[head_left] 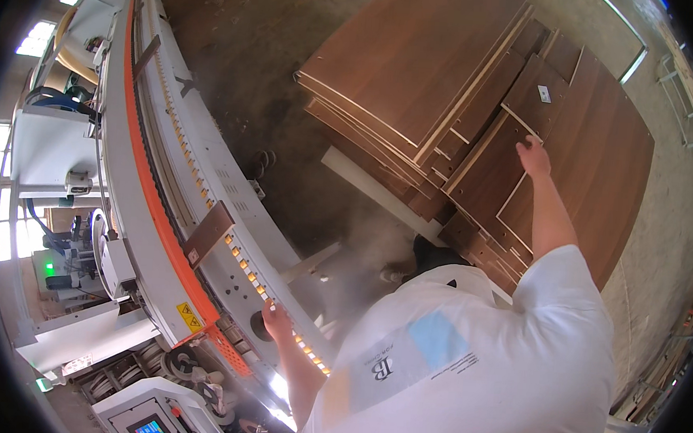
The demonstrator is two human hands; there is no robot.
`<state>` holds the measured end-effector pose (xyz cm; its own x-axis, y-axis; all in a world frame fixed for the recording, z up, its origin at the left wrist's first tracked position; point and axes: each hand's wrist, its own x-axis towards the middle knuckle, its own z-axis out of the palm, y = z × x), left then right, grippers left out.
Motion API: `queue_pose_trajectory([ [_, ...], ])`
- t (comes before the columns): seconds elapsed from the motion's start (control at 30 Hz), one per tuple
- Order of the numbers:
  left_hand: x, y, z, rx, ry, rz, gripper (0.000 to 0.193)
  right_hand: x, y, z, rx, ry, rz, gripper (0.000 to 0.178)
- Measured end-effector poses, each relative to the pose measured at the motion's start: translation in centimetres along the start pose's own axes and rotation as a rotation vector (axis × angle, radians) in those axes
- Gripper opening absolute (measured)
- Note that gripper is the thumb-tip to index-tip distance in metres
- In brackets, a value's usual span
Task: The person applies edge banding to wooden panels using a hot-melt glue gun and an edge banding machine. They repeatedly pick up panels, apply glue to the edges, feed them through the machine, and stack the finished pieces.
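And there's the right grip (533,156) at one o'clock, fingers loosely spread, a panel (526,100) just off its fingertips towards twelve! That panel's dark brown, pale-edged, white label (544,94) on top, lying among stacked boards (603,169). Left grip (276,322), seven o'clock, beside yellow rollers (259,289): pinching anything? Can't tell.

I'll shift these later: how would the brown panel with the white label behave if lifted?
The brown panel looks stiff, lying flat with straight edges; probably lighter than the larger panel alongside; perhaps slippery, its face looking smooth.
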<state>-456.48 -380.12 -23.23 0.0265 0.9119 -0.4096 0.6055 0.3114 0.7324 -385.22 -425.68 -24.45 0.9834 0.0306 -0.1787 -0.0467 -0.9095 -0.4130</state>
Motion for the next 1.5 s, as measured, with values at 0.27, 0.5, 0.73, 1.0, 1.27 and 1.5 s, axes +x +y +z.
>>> queue_pose_trajectory([
  [0.27,-0.3,-0.2,0.3,0.058,0.044,0.004,0.046,4.2,1.6,-1.1,-0.155,-0.174,0.149,0.062],
  [0.5,0.9,-2.1,-0.3,0.072,0.053,0.013,0.049,4.9,2.4,-0.4,-0.087,0.005,0.146,0.048],
  [0.73,3.2,-4.8,-1.4,0.105,0.066,0.111,0.052,4.9,2.3,-0.8,-0.125,-0.088,0.154,0.043],
  [1.0,0.4,-2.7,0.6,0.123,0.089,0.176,0.049,-6.3,0.0,1.1,-0.119,-0.017,0.006,0.028],
  [1.27,-1.3,-1.1,1.0,0.314,0.198,0.180,0.049,-24.1,-1.2,4.9,0.118,-0.068,-0.072,0.024],
  [1.5,-1.8,-0.4,0.8,0.468,0.231,0.189,0.050,-29.7,1.6,8.5,0.643,-0.339,0.474,0.041],
])
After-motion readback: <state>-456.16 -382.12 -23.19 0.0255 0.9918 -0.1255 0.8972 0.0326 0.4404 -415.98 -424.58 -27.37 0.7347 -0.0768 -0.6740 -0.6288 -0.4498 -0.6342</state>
